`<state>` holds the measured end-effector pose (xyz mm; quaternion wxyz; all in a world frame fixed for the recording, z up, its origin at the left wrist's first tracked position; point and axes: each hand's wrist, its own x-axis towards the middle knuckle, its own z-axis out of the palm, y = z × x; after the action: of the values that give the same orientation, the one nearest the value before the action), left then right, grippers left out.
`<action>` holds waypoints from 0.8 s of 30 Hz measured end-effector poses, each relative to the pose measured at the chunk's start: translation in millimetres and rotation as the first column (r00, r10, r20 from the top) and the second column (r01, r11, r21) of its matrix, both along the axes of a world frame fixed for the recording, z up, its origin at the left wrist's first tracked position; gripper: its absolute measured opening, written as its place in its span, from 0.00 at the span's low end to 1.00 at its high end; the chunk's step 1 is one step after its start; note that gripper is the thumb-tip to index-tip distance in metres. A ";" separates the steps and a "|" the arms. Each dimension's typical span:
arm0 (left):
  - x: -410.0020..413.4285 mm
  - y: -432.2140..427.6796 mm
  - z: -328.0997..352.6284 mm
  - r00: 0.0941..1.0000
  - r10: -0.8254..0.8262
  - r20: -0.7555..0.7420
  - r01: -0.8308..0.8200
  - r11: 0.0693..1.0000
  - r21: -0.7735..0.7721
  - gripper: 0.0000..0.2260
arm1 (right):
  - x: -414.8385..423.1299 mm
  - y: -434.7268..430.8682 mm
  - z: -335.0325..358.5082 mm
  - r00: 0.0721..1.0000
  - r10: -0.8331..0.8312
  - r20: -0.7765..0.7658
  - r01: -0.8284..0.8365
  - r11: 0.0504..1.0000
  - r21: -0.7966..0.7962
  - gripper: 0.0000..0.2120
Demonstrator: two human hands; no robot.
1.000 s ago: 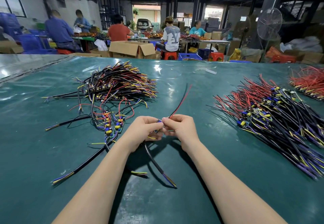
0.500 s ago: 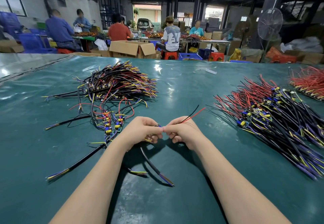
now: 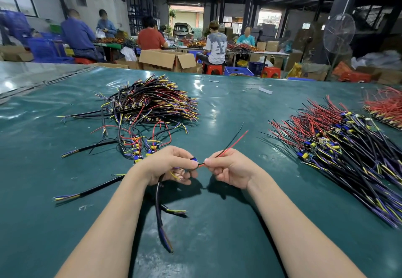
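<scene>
Since a second ago the two hands have drawn a little apart, so a short stretch of red wire now shows between them. The red and black wires (image 3: 233, 142) have dropped from pointing far away to slanting up and off to the right, and the black cable (image 3: 158, 212) has swung in toward the person.

The left hand (image 3: 171, 164) is curled around a small blue part (image 3: 194, 160), thumb and forefinger pinching it at the fingertips. The black cable hangs out of the bottom of this hand and runs down between the forearms, its purple and yellow end blurred. The right hand (image 3: 232, 169) is closed, thumb and forefinger pinching the red and black wires just beside the blue part. The free ends of those wires stick out beyond its knuckles. Both hands hover just above the green table (image 3: 217, 245).

Beyond the left hand lies a tangled heap of wires (image 3: 152, 101), with a few small blue and yellow parts (image 3: 141, 149) near its knuckles. A loose cable piece (image 3: 87, 192) lies left of the left forearm, and a short cable end (image 3: 174, 210) lies between the forearms. To the right of the right hand, well apart, spreads a big pile of wired parts (image 3: 339, 147). A bunch of red wires (image 3: 385, 106) lies farther off.
</scene>
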<state>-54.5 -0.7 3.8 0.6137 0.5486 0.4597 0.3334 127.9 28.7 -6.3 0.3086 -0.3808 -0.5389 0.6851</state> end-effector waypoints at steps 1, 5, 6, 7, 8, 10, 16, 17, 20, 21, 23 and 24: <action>0.1 0.0 -0.5 1.000 0.002 -0.001 -0.002 1.000 -0.003 0.08 | -0.9 0.3 -0.5 1.000 0.002 0.009 -0.002 1.000 0.003 0.21; -0.7 1.2 -1.0 1.000 0.006 0.009 -0.006 1.000 -0.011 0.08 | 0.0 -0.5 -0.4 0.997 0.052 -0.063 -0.056 0.997 -0.050 0.23; -1.1 1.3 -1.0 1.000 0.004 0.012 -0.004 1.000 -0.015 0.08 | 1.1 -1.2 0.0 0.995 0.059 -0.084 -0.064 0.996 -0.059 0.22; -1.5 1.3 -1.2 1.000 0.002 0.014 -0.002 1.000 -0.018 0.07 | 1.9 -1.8 0.4 0.994 0.059 -0.096 -0.065 0.996 -0.062 0.22; -2.1 1.7 -1.5 1.000 0.001 0.012 -0.001 1.000 -0.019 0.07 | 2.4 -2.4 1.0 0.994 0.052 -0.099 -0.058 0.996 -0.062 0.22; -2.0 2.5 -2.3 1.000 0.002 -0.011 -0.002 1.000 -0.008 0.07 | 2.3 -3.0 2.7 0.998 0.010 -0.056 -0.012 0.999 -0.046 0.18; 9.1 5.1 -3.0 0.988 0.084 -0.128 -0.076 0.995 0.068 0.04 | 4.9 0.0 4.5 0.979 -0.134 0.152 0.117 0.986 0.116 0.08; 10.5 5.2 -2.6 0.984 0.090 -0.152 -0.079 0.994 0.077 0.04 | 4.4 0.2 4.0 0.985 -0.127 0.119 0.115 0.988 0.105 0.08; 12.2 6.1 -2.0 0.976 0.086 -0.198 -0.070 0.994 0.088 0.04 | 2.4 -1.0 5.8 0.993 -0.100 0.065 0.096 0.993 0.072 0.08; 12.4 6.6 -2.1 0.972 0.082 -0.219 -0.061 0.993 0.100 0.05 | 2.1 -0.9 6.2 0.993 -0.101 0.064 0.096 0.993 0.074 0.08; 13.8 6.9 -1.4 0.965 0.081 -0.250 -0.051 0.991 0.122 0.08 | 1.6 -1.1 7.3 0.989 -0.124 0.076 0.117 0.988 0.099 0.08; 14.5 6.9 -1.3 0.964 0.082 -0.252 -0.052 0.991 0.125 0.09 | 1.3 -1.4 7.4 0.987 -0.138 0.083 0.128 0.985 0.119 0.08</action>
<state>-40.0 6.1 2.5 0.5043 0.6062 0.5331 0.3066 129.2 27.3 1.1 0.3500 -0.4287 -0.5636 0.6133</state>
